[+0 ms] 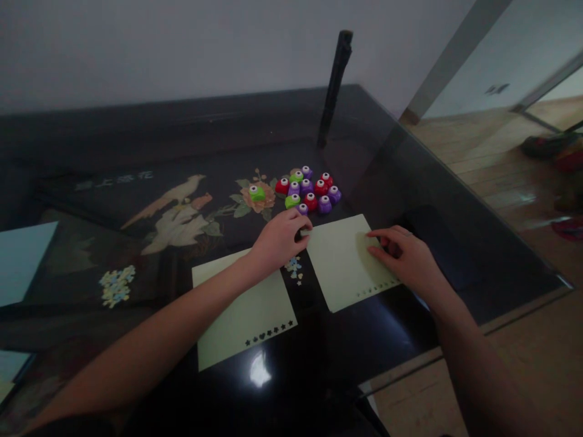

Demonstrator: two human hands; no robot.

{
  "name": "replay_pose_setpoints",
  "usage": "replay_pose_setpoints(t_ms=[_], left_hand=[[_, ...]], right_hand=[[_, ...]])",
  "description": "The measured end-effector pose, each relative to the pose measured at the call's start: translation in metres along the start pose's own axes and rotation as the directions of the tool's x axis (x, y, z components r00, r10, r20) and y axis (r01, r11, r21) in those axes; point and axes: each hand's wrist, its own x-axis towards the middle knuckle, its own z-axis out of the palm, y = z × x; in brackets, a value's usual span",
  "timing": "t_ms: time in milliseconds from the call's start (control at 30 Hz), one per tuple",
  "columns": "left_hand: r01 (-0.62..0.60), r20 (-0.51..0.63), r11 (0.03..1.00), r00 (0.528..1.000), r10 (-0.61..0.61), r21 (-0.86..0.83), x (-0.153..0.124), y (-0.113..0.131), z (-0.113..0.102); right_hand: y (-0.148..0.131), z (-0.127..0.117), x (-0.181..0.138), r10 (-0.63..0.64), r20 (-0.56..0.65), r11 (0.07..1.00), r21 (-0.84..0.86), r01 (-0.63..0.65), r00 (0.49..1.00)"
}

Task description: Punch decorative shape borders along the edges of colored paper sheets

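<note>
My left hand [283,238] reaches over the left pale yellow sheet [246,312], its thumb and index finger closed on the upper left corner of the right pale yellow sheet [339,261]. My right hand [403,252] is at that sheet's right edge, thumb and index finger stretched out with a gap between them, the tips touching the paper. Dark star and heart shaped holes run along the left sheet's lower edge; a similar fainter row lies along the right sheet's. Small punched paper shapes [294,266] lie between the sheets, partly beneath my left wrist.
Several red, green and purple craft punches [310,189] cluster behind the sheets; one green punch [257,193] sits apart. A pile of paper cutouts [117,286] lies left, near a pale blue sheet [22,261]. A black post [334,88] rises from the glossy dark table [368,331].
</note>
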Motion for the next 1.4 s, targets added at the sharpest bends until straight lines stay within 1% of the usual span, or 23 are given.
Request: replay_pose_setpoints(t_ms=[167, 267, 333, 400, 467, 533, 567, 600, 633, 667, 733, 833, 933, 967, 1033, 1133, 1300, 1400], left_hand=[[-0.025, 0.004, 0.993, 1.0, 0.025, 0.111, -0.001, 0.004, 0.0], [-0.047, -0.006, 0.985, 0.999, 0.049, 0.169, -0.004, 0.009, -0.012], [-0.067, -0.037, 0.984, 0.997, 0.074, 0.166, -0.009, 0.011, -0.029], [-0.058, -0.087, 0.987, 0.994, 0.072, 0.15, -0.019, 0.009, -0.051], [-0.013, -0.125, 0.99, 0.992, 0.031, 0.138, -0.033, 0.002, -0.075], [0.043, -0.133, 0.99, 0.991, -0.024, 0.136, -0.051, -0.009, -0.096], [0.073, -0.133, 0.986, 0.99, -0.054, 0.147, -0.061, -0.015, -0.104], [0.111, -0.107, 0.979, 0.99, -0.094, 0.17, -0.072, -0.02, -0.111], [0.147, -0.07, 0.971, 0.988, -0.136, 0.191, -0.082, -0.025, -0.115], [0.174, -0.005, 0.962, 0.984, -0.177, 0.211, -0.092, -0.03, -0.118], [0.215, 0.07, 0.945, 0.969, -0.238, 0.248, -0.109, -0.035, -0.119], [0.252, 0.131, 0.921, 0.944, -0.301, 0.298, -0.126, -0.036, -0.113], [0.259, 0.156, 0.893, 0.93, -0.333, 0.368, -0.133, -0.033, -0.107], [0.259, 0.149, 0.884, 0.929, -0.338, 0.39, -0.134, -0.032, -0.105], [0.261, 0.138, 0.872, 0.929, -0.344, 0.413, -0.135, -0.032, -0.103], [0.263, 0.155, 0.877, 0.925, -0.348, 0.402, -0.137, -0.035, -0.1], [0.242, 0.199, 0.921, 0.93, -0.31, 0.306, -0.137, -0.039, -0.097], [0.27, 0.213, 0.923, 0.919, -0.332, 0.276, -0.136, -0.039, -0.098]], right_hand=[[0.003, 0.0, 0.004, 0.015, 0.018, 0.999, 0.046, -0.015, 1.0], [0.0, -0.006, 0.005, 0.047, 0.03, 0.997, 0.066, -0.049, 0.998], [-0.003, -0.011, 0.005, 0.063, 0.003, 0.994, 0.085, -0.063, 0.998], [-0.01, -0.017, 0.004, 0.091, -0.065, 0.99, 0.119, -0.082, 0.994], [-0.02, -0.021, 0.006, 0.122, -0.119, 0.981, 0.163, -0.101, 0.985], [-0.035, -0.023, 0.011, 0.117, -0.131, 0.978, 0.187, -0.091, 0.985], [-0.044, -0.023, 0.014, 0.087, -0.122, 0.981, 0.182, -0.064, 0.989], [-0.054, -0.022, 0.018, 0.04, -0.106, 0.986, 0.166, -0.022, 0.994], [-0.064, -0.02, 0.023, -0.023, -0.074, 0.989, 0.144, 0.033, 0.997], [-0.075, -0.016, 0.028, -0.101, -0.022, 0.987, 0.126, 0.103, 0.995], [-0.098, -0.006, 0.038, -0.258, 0.075, 0.963, 0.104, 0.249, 0.963], [-0.129, 0.017, 0.052, -0.425, 0.256, 0.902, 0.039, 0.43, 0.868], [-0.151, 0.043, 0.064, -0.501, 0.397, 0.831, -0.029, 0.556, 0.769], [-0.157, 0.05, 0.067, -0.499, 0.422, 0.822, -0.046, 0.568, 0.757], [-0.163, 0.062, 0.071, -0.477, 0.453, 0.82, -0.079, 0.567, 0.753], [-0.166, 0.071, 0.075, -0.449, 0.483, 0.819, -0.114, 0.562, 0.752], [-0.162, 0.074, 0.075, -0.423, 0.515, 0.832, -0.105, 0.545, 0.745], [-0.161, 0.075, 0.075, -0.394, 0.529, 0.863, -0.07, 0.501, 0.752]])
